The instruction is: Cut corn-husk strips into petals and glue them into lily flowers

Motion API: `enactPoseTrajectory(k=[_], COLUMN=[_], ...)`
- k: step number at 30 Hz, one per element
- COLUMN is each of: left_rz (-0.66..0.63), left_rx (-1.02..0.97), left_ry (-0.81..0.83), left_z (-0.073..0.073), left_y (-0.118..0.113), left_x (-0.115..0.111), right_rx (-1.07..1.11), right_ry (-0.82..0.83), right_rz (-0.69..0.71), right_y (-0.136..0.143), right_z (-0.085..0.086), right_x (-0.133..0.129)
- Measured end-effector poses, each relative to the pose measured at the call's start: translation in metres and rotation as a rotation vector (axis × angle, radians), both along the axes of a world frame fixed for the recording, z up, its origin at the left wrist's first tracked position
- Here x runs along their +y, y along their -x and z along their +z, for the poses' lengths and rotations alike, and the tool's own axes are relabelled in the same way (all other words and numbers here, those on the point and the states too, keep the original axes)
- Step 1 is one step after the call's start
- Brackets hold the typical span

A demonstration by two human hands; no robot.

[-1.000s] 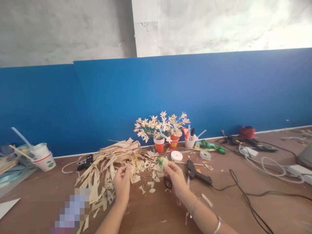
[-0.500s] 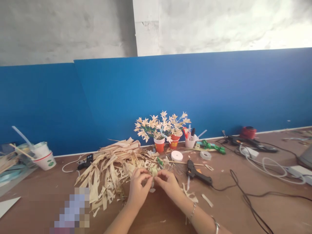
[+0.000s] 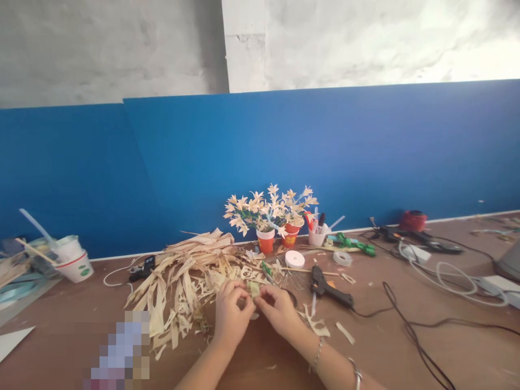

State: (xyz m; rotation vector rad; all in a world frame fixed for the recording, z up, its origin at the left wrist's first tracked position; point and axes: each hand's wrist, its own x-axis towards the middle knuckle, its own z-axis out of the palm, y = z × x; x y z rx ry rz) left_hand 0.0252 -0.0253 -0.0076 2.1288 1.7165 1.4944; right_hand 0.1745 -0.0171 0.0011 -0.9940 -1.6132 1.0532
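Note:
A small pale green strip, perhaps dried husk, is pinched between my two hands above the brown table. My left hand is closed with thumb and fingertips at the strip's left side. From the right, my right hand pinches its other edge. Just behind and left of my hands spreads a heap of dried husk strips. A black glue gun lies to the right of my right hand. Partly behind that hand, dark scissor-like handles show.
Cream husk flowers stand in red paper cups by the blue partition. A white roll and clear tape lie in front. Black cables cross the right side; a white cup stands left.
My hands have drawn slightly closer together around the pale green strip, and its angle has shifted a little. The things on the table stay where they were.

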Motion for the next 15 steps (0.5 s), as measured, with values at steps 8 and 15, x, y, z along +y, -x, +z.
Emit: enactPoseTrajectory(k=[8, 15], left_rz=[0.368, 0.522], left_rx=[-0.461, -0.887], left_ry=[0.016, -0.047], left_z=[-0.001, -0.004], left_y=[0.052, 0.060], left_x=[0.020, 0.027], right_rx=[0.639, 0.856], right_ry=[0.206, 0.057], right_rz=[-0.474, -0.783], right_y=[-0.037, -0.060], right_z=[-0.008, -0.015], right_x=[0.040, 0.063])
